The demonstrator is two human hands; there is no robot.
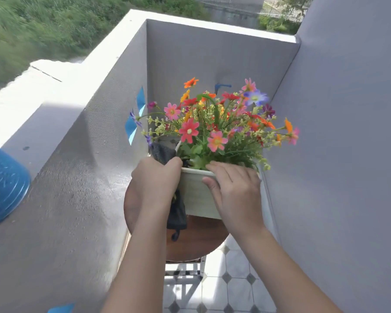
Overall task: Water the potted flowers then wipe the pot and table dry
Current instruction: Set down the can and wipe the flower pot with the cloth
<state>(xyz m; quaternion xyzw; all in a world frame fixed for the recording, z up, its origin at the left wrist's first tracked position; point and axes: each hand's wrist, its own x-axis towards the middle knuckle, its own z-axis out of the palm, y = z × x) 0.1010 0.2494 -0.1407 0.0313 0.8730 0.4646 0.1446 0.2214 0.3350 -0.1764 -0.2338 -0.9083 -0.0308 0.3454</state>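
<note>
A pale rectangular pot (195,195) full of pink, red, orange and purple flowers (215,123) stands on a small round brown table (196,238). My left hand (155,184) is closed on a dark grey cloth (176,213), pressing it against the pot's left side and rim; part of the cloth sticks up above my fingers and part hangs below. My right hand (233,193) lies on the pot's near rim and front wall, fingers spread over the edge, thumb on the front face.
A grey parapet wall (77,177) runs along the left and a grey wall (348,154) stands close on the right. A blue tap (220,86) sticks out of the back wall behind the flowers. A blue container (2,184) sits at the left edge. Below is a tiled floor (230,283).
</note>
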